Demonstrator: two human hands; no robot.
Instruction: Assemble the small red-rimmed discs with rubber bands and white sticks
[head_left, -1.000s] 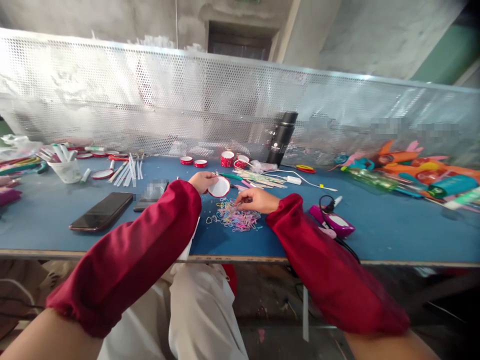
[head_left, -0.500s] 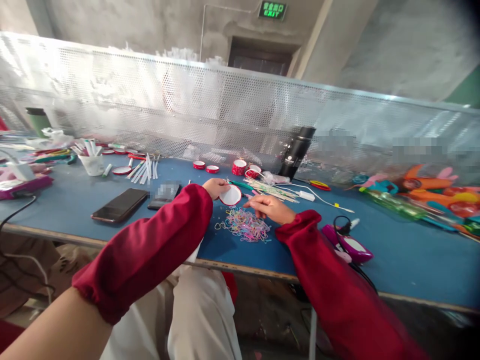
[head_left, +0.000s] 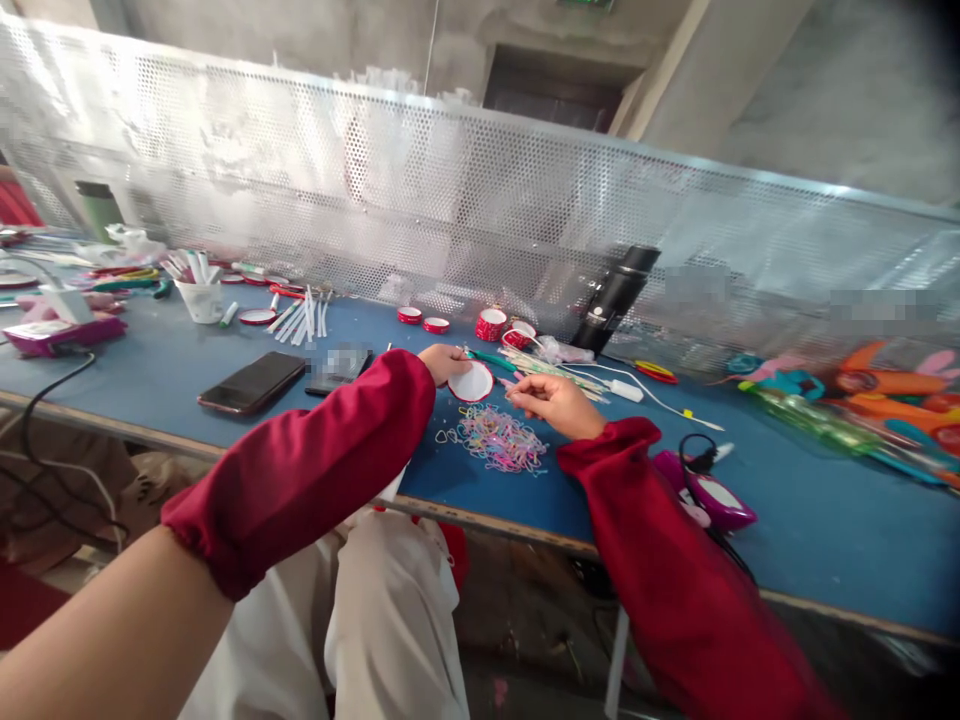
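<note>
My left hand (head_left: pixel 444 362) grips a small round red-rimmed lid with a white inside (head_left: pixel 471 383) above the blue table (head_left: pixel 817 505). Just right of the lid, my right hand (head_left: pixel 551 402) is pinched, fingertips together near the lid's edge; whatever it pinches is too small to name. A heap of small pastel rubber bands (head_left: pixel 501 440) lies on the table under and in front of both hands. Both arms wear dark red sleeve covers.
Two phones (head_left: pixel 253 383) lie to the left. More red lids (head_left: pixel 422 319), white sticks (head_left: pixel 302 322), a white cup (head_left: pixel 202 300), a black flask (head_left: pixel 615 297) and a purple device with a cable (head_left: pixel 709 495) stand around. Colourful toys (head_left: pixel 877 395) fill the right. A perforated metal screen (head_left: pixel 480 210) backs the table.
The camera view swung left and tilted. My right hand lifted off the rubber band heap and moved up toward the lid held in my left hand.
</note>
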